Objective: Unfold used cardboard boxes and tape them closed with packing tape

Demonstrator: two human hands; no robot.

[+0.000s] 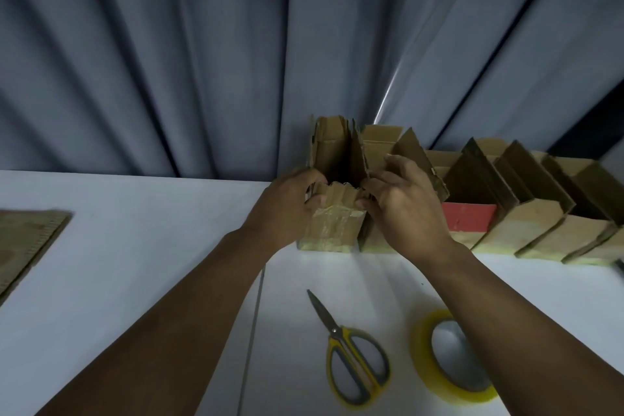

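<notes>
A small worn cardboard box (332, 230) stands upright on the white table (135, 263), its top flaps open and old shiny tape on its front. My left hand (283, 209) grips its left top edge with curled fingers. My right hand (405, 203) grips its right top edge, thumb on the front flap. A roll of clear yellowish packing tape (449, 356) lies flat near the front right, partly under my right forearm.
A row of several open cardboard boxes (526, 209), one with a red front (469, 216), runs to the right along the grey curtain (236, 61). Yellow-handled scissors (351, 358) lie shut in front. A flat cardboard piece (27, 240) lies at the left edge.
</notes>
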